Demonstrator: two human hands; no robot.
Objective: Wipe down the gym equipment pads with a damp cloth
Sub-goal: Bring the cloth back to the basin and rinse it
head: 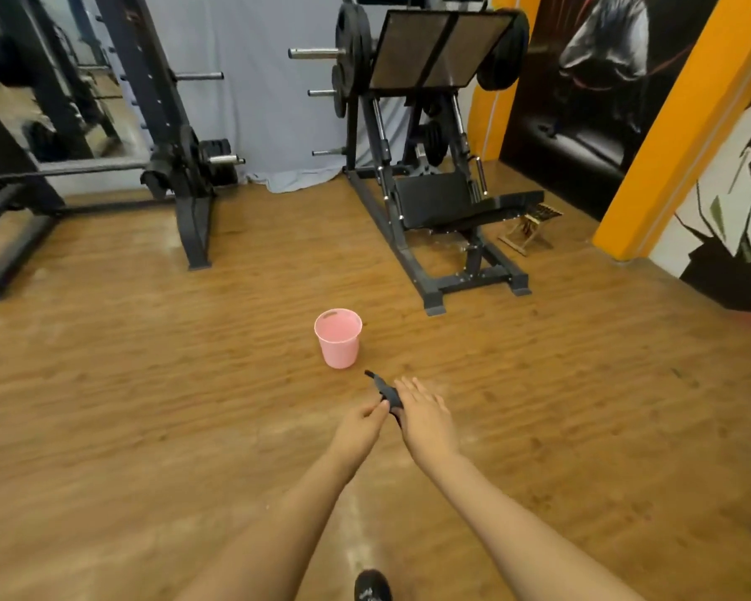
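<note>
A small dark grey cloth [384, 390] is held out in front of me between both hands, above the wooden floor. My left hand [362, 422] pinches its lower part with curled fingers. My right hand [423, 409] lies against the cloth's right side with its fingers straight; part of the cloth hangs under its palm. A pink bucket [338, 338] stands on the floor just beyond the hands. Farther back is a leg press machine with a black seat pad [441, 199] and a large footplate [434, 49].
A squat rack [178, 145] with weight plates and a barbell stands at the back left before a mirror. A small wooden folding stool [530, 227] sits right of the leg press. An orange pillar [668, 136] and painted wall close the right side. My shoe [371, 587] shows at the bottom.
</note>
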